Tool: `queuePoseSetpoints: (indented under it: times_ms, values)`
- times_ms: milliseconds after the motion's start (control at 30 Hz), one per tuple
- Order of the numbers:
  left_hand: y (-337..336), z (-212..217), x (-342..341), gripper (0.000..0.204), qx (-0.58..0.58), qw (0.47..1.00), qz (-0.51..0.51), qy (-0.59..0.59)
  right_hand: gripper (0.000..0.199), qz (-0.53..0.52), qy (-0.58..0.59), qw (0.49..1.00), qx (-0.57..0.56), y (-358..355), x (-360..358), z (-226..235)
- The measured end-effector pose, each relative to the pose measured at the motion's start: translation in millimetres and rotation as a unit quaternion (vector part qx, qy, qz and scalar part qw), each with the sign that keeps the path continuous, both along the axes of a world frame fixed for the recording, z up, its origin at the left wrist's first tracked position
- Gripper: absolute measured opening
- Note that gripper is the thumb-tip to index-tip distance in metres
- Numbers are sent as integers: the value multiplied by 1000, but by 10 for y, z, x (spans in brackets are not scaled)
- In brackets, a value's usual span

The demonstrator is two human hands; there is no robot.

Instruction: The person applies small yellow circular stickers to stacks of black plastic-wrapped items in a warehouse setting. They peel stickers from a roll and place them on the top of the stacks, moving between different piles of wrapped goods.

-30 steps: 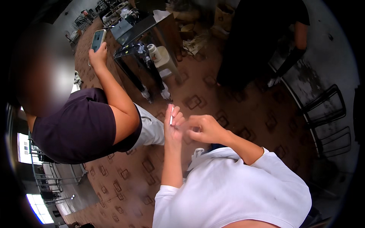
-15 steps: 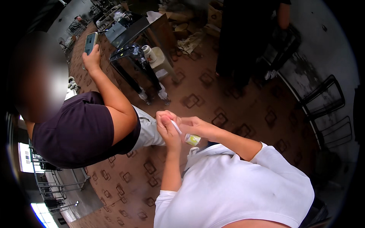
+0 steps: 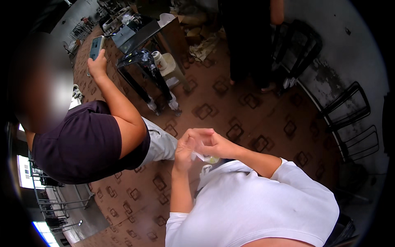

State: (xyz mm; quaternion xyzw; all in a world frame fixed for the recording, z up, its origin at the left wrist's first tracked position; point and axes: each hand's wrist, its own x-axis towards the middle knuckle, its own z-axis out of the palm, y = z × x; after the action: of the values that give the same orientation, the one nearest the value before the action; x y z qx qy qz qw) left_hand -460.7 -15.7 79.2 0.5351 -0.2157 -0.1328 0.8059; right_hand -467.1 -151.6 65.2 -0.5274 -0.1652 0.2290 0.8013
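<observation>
My left hand (image 3: 186, 149) and my right hand (image 3: 220, 145) meet in front of my white shirt, fingers curled and fingertips together. Between and just below them a small white-and-green item (image 3: 212, 159) shows, largely covered by the right hand. Its kind cannot be made out. A white strip (image 3: 198, 156) runs beside it, next to the left palm, and the left hand is closed around its hidden end. My right fingers bend over the green item; their exact grip is partly hidden and slightly blurred.
On my left stands a person in a dark shirt (image 3: 78, 142) holding a phone (image 3: 96, 47). Ahead are a black padded stool frame (image 3: 142, 61), a beige stool (image 3: 170, 68) with a white bottle (image 3: 159, 60), and another person in black trousers (image 3: 249, 41). Black metal frames (image 3: 349, 101) lean against the right wall.
My hands have shifted slightly down and drawn together, fingertips now touching. The white strip sits lower, and the green item is more covered. The whole view has turned slightly.
</observation>
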Motion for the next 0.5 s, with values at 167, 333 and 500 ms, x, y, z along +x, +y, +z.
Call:
queuePoseSetpoints:
  times_ms: [167, 333, 500]
  values:
    - [134, -120, -128, 34, -43, 996, -48, -56, 15, 85, 229, 951, 189, -4, -78, 148]
    - [246, 49, -239, 38, 215, 965, -55, -137, 17, 62, 236, 954, 173, 7, -163, -85]
    - [386, -81, -259, 28, 217, 961, -60, -163, 21, 74, 266, 952, 134, 61, -317, -58]
